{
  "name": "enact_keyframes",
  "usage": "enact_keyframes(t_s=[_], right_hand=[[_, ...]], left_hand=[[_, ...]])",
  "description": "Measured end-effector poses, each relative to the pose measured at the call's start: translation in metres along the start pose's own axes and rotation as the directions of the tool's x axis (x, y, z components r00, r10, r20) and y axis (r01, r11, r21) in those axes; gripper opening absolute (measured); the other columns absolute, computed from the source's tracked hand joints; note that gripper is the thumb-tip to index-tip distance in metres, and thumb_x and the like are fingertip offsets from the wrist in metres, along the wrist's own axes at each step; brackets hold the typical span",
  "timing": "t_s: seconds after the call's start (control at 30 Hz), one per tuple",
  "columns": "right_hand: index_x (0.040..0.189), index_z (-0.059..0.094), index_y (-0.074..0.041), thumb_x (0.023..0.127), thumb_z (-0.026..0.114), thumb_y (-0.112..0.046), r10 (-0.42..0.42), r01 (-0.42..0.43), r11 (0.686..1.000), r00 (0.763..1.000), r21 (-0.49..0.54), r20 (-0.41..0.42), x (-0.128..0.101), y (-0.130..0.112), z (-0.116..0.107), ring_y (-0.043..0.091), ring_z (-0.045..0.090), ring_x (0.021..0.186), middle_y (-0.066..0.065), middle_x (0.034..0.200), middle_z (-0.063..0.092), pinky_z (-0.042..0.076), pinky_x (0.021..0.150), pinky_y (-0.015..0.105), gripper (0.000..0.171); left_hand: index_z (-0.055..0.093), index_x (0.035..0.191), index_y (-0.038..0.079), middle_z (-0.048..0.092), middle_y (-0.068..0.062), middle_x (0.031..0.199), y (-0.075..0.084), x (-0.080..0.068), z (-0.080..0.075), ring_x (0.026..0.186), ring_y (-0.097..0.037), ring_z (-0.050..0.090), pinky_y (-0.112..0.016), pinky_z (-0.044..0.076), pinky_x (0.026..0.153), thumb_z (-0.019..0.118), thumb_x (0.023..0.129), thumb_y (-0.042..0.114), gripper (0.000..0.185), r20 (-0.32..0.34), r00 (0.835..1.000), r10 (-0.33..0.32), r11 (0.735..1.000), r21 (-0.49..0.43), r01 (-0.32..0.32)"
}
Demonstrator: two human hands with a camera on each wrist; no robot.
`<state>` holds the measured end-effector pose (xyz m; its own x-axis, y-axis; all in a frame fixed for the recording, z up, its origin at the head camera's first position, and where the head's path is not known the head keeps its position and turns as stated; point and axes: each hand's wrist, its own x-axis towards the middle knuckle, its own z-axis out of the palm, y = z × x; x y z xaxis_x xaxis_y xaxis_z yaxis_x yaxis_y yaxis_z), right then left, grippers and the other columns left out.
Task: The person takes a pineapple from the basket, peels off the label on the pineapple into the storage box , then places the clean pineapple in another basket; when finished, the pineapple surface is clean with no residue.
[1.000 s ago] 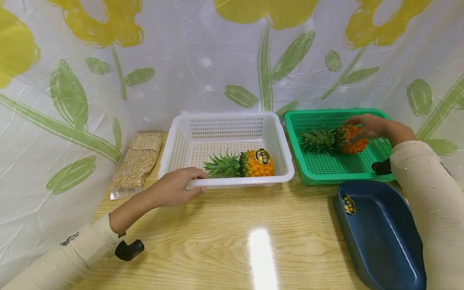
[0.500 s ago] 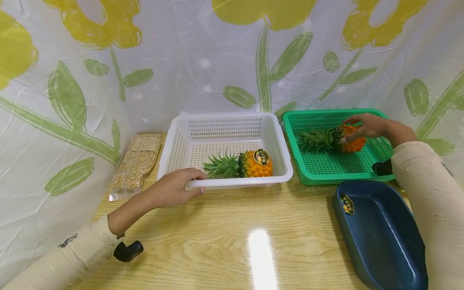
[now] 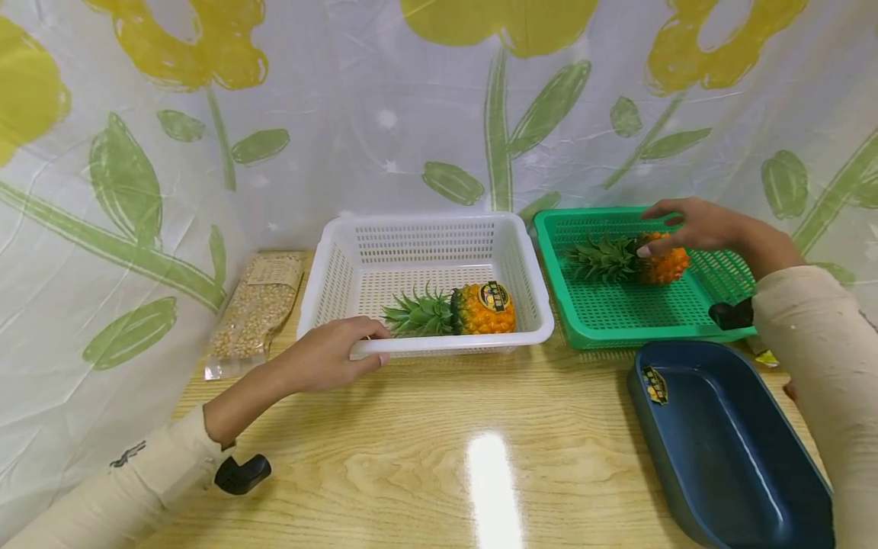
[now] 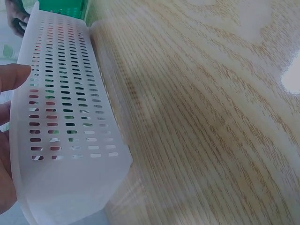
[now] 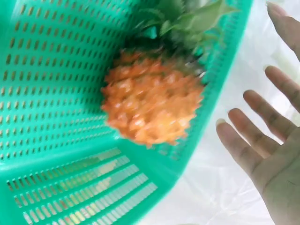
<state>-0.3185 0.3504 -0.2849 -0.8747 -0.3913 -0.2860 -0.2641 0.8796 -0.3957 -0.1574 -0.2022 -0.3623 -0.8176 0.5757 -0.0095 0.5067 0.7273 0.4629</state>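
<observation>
Green basket point(image 3: 620, 316) has its pineapple point(image 3: 661, 263) apparently just released, right hand point(image 3: 689, 225) spread above; left hand point(image 3: 329, 354) grips white basket point(image 3: 425, 345), left of it.

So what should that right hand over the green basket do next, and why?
Probably draw back toward the table. The right hand has its fingers spread, off the small orange pineapple, which lies in the green plastic basket; the left hand grips the white plastic basket.

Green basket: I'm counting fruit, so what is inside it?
One pineapple lies on its side in the green basket, leaves pointing left. The open right hand above hides part of it; nothing else shows inside.
</observation>
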Motion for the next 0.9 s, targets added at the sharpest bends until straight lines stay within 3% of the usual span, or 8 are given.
enact_keyframes(t_s=[0.23,0.47,0.67,0.9], right_hand=[[0.152,0.039,-0.010,0.092,0.073,-0.037,-0.048,0.049,0.999,0.999,0.016,-0.008,-0.003,-0.034,-0.004,0.047,0.039,0.139,0.022,0.155,0.037,0.040,0.101,0.067,0.074],[0.151,0.042,-0.015,0.091,0.075,-0.037,-0.105,0.105,0.994,0.994,0.039,0.011,-0.003,-0.073,-0.003,0.041,0.043,0.139,0.019,0.155,0.041,0.042,0.103,0.063,0.072],[0.148,0.048,-0.020,0.088,0.078,-0.040,-0.173,0.172,0.985,0.985,0.019,0.023,-0.001,-0.102,0.005,0.035,0.049,0.136,0.014,0.150,0.049,0.048,0.100,0.058,0.070],[0.147,0.049,-0.019,0.085,0.080,-0.040,-0.227,0.222,0.972,0.971,0.073,0.075,0.007,-0.130,0.017,0.036,0.046,0.139,0.011,0.153,0.046,0.048,0.103,0.055,0.072]], left_hand=[[0.069,0.112,0.021,0.068,0.006,0.107,0.001,0.000,0.000,0.093,-0.012,0.062,-0.036,0.051,0.078,0.066,0.098,0.029,0.017,-0.005,1.000,0.010,1.000,-0.019,-0.010],[0.068,0.113,0.022,0.068,0.006,0.110,0.001,0.001,-0.001,0.098,-0.012,0.063,-0.037,0.052,0.085,0.066,0.098,0.032,0.019,-0.011,1.000,-0.003,0.999,-0.040,0.003],[0.068,0.116,0.021,0.068,0.003,0.118,0.001,-0.002,-0.002,0.108,-0.018,0.064,-0.043,0.052,0.091,0.065,0.099,0.036,0.023,-0.016,1.000,-0.013,0.996,-0.088,0.011],[0.068,0.118,0.020,0.068,0.003,0.118,0.001,-0.006,-0.003,0.109,-0.018,0.063,-0.045,0.052,0.095,0.063,0.100,0.034,0.024,-0.039,0.998,-0.049,0.990,-0.133,0.044]])
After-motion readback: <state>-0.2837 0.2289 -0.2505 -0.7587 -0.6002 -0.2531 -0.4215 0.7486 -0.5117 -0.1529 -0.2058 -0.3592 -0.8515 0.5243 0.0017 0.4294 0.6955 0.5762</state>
